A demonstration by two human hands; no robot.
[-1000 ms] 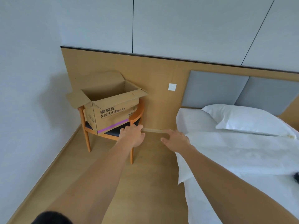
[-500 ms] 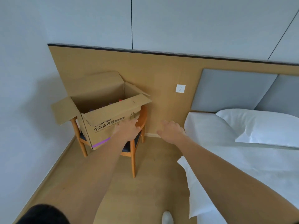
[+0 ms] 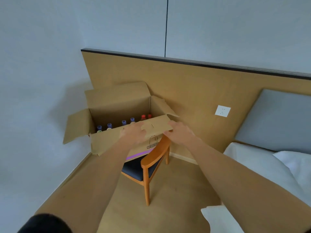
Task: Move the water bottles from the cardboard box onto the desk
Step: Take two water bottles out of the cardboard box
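Observation:
An open cardboard box (image 3: pixel 107 143) sits on a wooden chair (image 3: pixel 151 158) in the room's corner. Inside it stand several bottles: purple-capped ones (image 3: pixel 109 126) in a row and two red-capped ones (image 3: pixel 143 117) to their right; only caps and necks show. My left hand (image 3: pixel 133 133) lies over the box's near front flap with fingers spread. My right hand (image 3: pixel 179 132) touches the same flap's right end, its fingers loosely bent at the edge. Neither hand holds a bottle. No desk is in view.
The box's flaps stick out to the left and back. A wooden wall panel with a white socket (image 3: pixel 222 111) stands behind the chair. A bed with white sheets (image 3: pixel 262 167) and a grey headboard fills the right side. Wooden floor lies below my arms.
I have come closer to the box and look down into it, so the bottles show. Both hands have risen from in front of the box onto its front flap.

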